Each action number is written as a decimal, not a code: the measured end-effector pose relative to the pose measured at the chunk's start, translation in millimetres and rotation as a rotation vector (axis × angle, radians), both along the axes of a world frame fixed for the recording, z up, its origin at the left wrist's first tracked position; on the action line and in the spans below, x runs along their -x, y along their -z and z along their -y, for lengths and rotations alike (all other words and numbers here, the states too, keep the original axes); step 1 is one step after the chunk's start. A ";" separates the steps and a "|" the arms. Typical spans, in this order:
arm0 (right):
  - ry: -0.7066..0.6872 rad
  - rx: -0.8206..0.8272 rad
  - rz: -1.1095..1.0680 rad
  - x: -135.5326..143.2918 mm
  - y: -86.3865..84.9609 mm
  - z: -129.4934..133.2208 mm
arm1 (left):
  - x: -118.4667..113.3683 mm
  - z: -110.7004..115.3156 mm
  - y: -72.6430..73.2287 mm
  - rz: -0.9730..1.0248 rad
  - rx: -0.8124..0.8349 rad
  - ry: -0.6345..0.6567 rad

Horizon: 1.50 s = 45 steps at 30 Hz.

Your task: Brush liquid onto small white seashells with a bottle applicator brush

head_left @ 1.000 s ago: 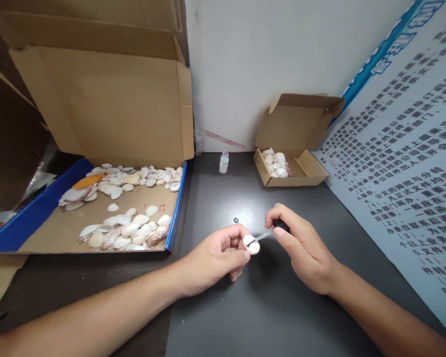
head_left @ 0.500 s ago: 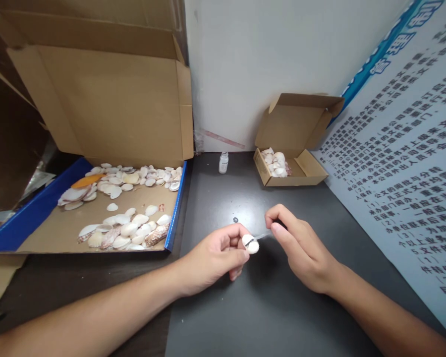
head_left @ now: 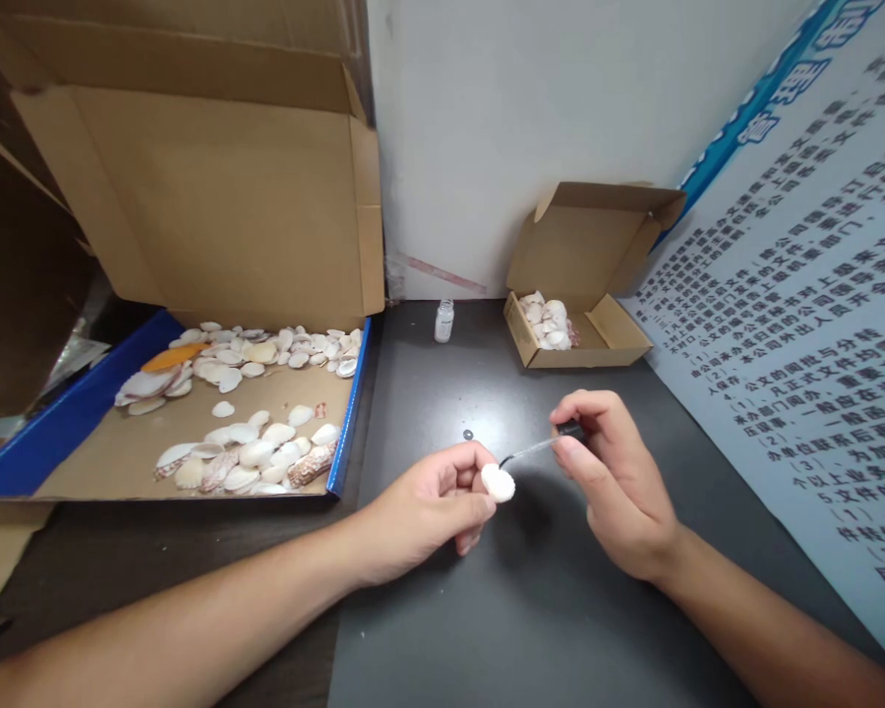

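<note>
One shell (head_left: pixel 500 485): pinched in the left hand (head_left: pixel 432 501), lower centre of frame
Brush (head_left: pixel 537 448): gripped by the right hand (head_left: pixel 619 492), dark tip at the shell's rim
Bottle (head_left: pixel 443 323): upright, just above frame centre

Single view from the person's head, forward and down onto the dark tabletop (head_left: pixel 442 634), fairly near.

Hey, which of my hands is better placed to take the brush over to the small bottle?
Probably your right hand: it holds the brush by its black end, while your left hand is occupied pinching the white shell.
</note>
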State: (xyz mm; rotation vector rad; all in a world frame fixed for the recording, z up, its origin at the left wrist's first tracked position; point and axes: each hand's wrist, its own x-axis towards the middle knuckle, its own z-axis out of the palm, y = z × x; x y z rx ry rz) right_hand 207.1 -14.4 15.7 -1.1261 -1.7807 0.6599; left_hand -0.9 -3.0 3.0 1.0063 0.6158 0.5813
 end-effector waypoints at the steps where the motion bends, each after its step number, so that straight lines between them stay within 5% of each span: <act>1: -0.016 -0.004 -0.042 -0.5 1.1 0.8 | -0.1 0.0 0.0 0.000 -0.001 0.001; 9: -0.015 -0.046 0.068 2.0 -2.3 -1.4 | -0.3 0.0 -0.1 0.002 0.003 0.004; 13: 0.043 -0.052 0.012 0.8 -1.1 -1.1 | -0.2 0.2 0.6 0.008 0.007 0.007; 19: -0.092 -0.038 -0.021 0.8 -0.8 0.8 | -0.4 0.1 0.2 0.009 0.016 -0.001; 25: 0.017 -0.018 -0.013 0.9 -1.5 -2.5 | 0.8 -1.0 -2.0 0.024 0.009 0.038; 32: -0.090 0.064 -0.278 -2.7 7.0 1.1 | 0.2 -1.7 -4.7 0.010 0.007 0.049; 45: -0.082 0.089 -0.191 0.1 4.7 0.9 | -0.6 -1.5 -1.6 0.019 0.049 -0.008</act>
